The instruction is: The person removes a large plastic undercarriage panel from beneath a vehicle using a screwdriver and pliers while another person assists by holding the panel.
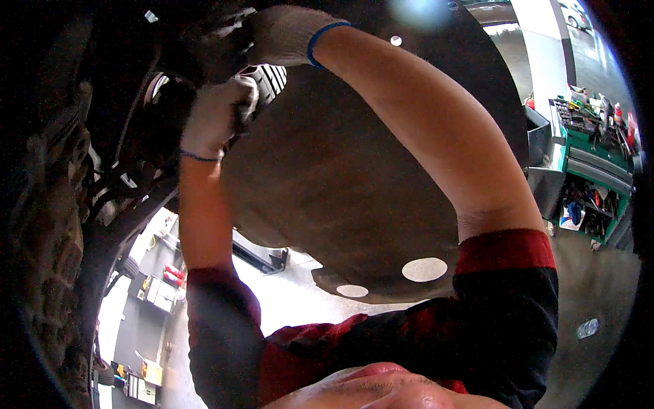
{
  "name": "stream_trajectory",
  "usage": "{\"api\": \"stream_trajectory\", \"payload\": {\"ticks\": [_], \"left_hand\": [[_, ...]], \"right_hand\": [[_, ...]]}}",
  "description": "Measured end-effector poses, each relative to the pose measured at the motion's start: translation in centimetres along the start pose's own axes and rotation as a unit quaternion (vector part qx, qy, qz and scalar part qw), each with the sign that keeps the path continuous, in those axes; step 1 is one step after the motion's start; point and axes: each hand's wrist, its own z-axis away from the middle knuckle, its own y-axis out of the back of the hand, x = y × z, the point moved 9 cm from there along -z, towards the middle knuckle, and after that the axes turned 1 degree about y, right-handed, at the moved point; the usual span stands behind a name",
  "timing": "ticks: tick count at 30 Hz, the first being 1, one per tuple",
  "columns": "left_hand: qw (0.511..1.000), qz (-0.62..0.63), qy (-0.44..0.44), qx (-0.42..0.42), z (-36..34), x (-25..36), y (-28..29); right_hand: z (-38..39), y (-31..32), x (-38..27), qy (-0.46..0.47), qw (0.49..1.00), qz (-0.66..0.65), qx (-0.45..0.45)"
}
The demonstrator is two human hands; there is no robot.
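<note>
Overhead, gloved left hand (212, 117), gloved right hand (286, 35), each grip impossible to tell, green cart (599, 155) holding tools (590, 118).

no readable lettering, numbers or signs, any labels on the red containers (631, 128) atop the green tool cart (599, 172) too small and blurred to make out
</note>
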Motion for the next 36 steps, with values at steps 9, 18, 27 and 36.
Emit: {"api": "stream_trajectory", "payload": {"ticks": [9, 18, 27, 36], "left_hand": [[0.983, -0.114, 0.141, -0.026, -0.9, 0.3, -0.3], [0.983, 0.037, 0.176, -0.045, 0.4, -1.2, -0.3], [0.936, 0.240, 0.255, -0.045, 3.0, -4.7, 0.5], [0.974, -0.124, 0.170, -0.083, 2.9, -8.9, -3.4]], "right_hand": [[2.6, 2.0, -1.6, 0.113, 0.993, -0.028, 0.005], [3.4, 2.6, -1.7, 0.025, 0.999, -0.016, -0.022], [3.4, 1.2, -0.9, -0.006, 0.996, -0.030, -0.080], [1.8, -1.5, -0.4, 0.051, 0.981, -0.177, 0.064]]}}
